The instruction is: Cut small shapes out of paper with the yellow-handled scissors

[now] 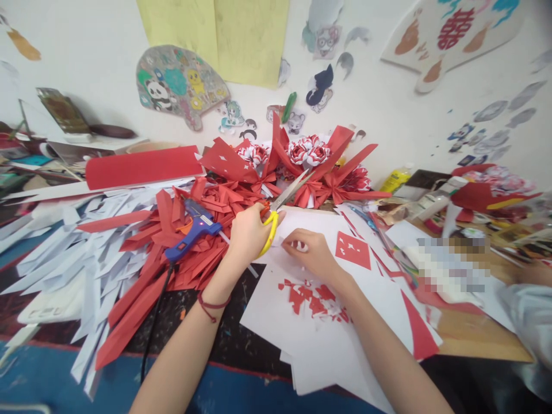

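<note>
My left hand (250, 233) is wrapped round the yellow and orange handles of a pair of scissors (288, 192), whose blades point up and to the right. Just right of it, over white paper sheets (276, 322), my right hand (308, 247) has its fingers curled and pressed together; what they hold, if anything, is too small to make out. Red paper scraps (313, 299) lie on the sheets below my right hand. A red square with small cut-outs (353, 250) rests to the right of that hand.
A blue glue gun (192, 233) lies on folded red paper strips (146, 287) at the left, beside many white strips (90, 230). Red paper flowers (308, 150) stand against the wall. At the right edge another person's sleeve (530, 316) shows.
</note>
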Demonstrator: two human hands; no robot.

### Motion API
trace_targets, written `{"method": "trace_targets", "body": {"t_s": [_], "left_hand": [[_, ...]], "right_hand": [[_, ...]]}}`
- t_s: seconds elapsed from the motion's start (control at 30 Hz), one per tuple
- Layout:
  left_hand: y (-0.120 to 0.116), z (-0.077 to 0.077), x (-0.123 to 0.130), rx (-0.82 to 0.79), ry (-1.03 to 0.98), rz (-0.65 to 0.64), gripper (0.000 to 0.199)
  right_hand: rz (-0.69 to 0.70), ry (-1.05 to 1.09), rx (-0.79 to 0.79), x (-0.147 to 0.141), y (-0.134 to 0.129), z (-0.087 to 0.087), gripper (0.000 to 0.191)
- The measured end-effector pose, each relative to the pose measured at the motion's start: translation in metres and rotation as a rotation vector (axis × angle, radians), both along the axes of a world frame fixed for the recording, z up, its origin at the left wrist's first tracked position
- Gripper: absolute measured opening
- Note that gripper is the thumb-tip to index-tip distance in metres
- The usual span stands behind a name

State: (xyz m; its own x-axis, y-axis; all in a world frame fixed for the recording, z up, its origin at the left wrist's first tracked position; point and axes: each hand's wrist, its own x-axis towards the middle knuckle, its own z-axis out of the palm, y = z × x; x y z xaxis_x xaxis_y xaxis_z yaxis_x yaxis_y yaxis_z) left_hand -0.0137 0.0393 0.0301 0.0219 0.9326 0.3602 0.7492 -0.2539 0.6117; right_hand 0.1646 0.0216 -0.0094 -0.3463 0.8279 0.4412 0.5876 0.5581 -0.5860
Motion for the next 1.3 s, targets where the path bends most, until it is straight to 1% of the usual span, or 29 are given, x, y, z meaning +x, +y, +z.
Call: {"method": "trace_targets", "body": {"t_s": [0.07, 0.17, 0.23, 0.27, 0.33, 0.43, 0.57, 0.63, 0.8, 0.9, 1.0, 1.07, 1.17, 1.23, 1.3], "left_hand": [[0.000, 0.001, 0.000, -0.018, -0.106, -0.076, 0.040], [-0.001, 0.003, 0.001, -0.086, -0.334, -0.260, 0.037], [-0.003, 0.006, 0.003, -0.154, -0.467, -0.375, 0.035], [-0.003, 0.007, 0.004, -0.184, -0.512, -0.411, 0.034], [-0.005, 0.009, 0.005, -0.234, -0.564, -0.445, 0.033], [-0.005, 0.009, 0.006, -0.273, -0.607, -0.453, 0.030], [-0.006, 0.007, 0.008, -0.267, -0.672, -0.455, 0.028], [-0.007, 0.007, 0.009, -0.247, -0.695, -0.446, 0.027], [-0.006, 0.006, 0.011, -0.194, -0.707, -0.444, 0.030], [-0.006, 0.004, 0.011, -0.163, -0.722, -0.460, 0.030], [-0.005, 0.002, 0.012, -0.134, -0.711, -0.456, 0.030], [-0.006, 0.000, 0.013, -0.104, -0.667, -0.439, 0.029], [-0.008, -0.002, 0.014, -0.052, -0.540, -0.412, 0.033], [-0.009, -0.004, 0.015, -0.035, -0.440, -0.420, 0.036], [-0.009, -0.006, 0.017, -0.054, -0.360, -0.460, 0.034]], "right_hand": [[-0.043, 0.192, -0.110, 0.002, 0.000, 0.005, 0.013], [-0.047, 0.444, -0.308, 0.006, -0.003, 0.015, 0.019], [-0.014, 0.508, -0.390, 0.008, -0.005, 0.020, 0.020], [0.006, 0.514, -0.411, 0.009, -0.005, 0.022, 0.020], [0.042, 0.509, -0.427, 0.009, -0.007, 0.024, 0.019], [0.072, 0.502, -0.432, 0.009, -0.008, 0.023, 0.019], [0.090, 0.517, -0.430, 0.009, -0.008, 0.024, 0.016], [0.093, 0.527, -0.416, 0.009, -0.009, 0.025, 0.017], [0.101, 0.545, -0.360, 0.008, -0.010, 0.025, 0.028], [0.066, 0.519, -0.322, 0.006, -0.010, 0.022, 0.022], [0.042, 0.502, -0.238, 0.004, -0.011, 0.019, 0.016], [0.019, 0.536, -0.178, 0.004, -0.011, 0.019, 0.013], [-0.066, 0.654, -0.042, 0.004, -0.012, 0.022, 0.010], [-0.142, 0.746, 0.074, 0.004, -0.012, 0.024, 0.008], [-0.210, 0.828, 0.170, 0.004, -0.013, 0.026, 0.007]]}}
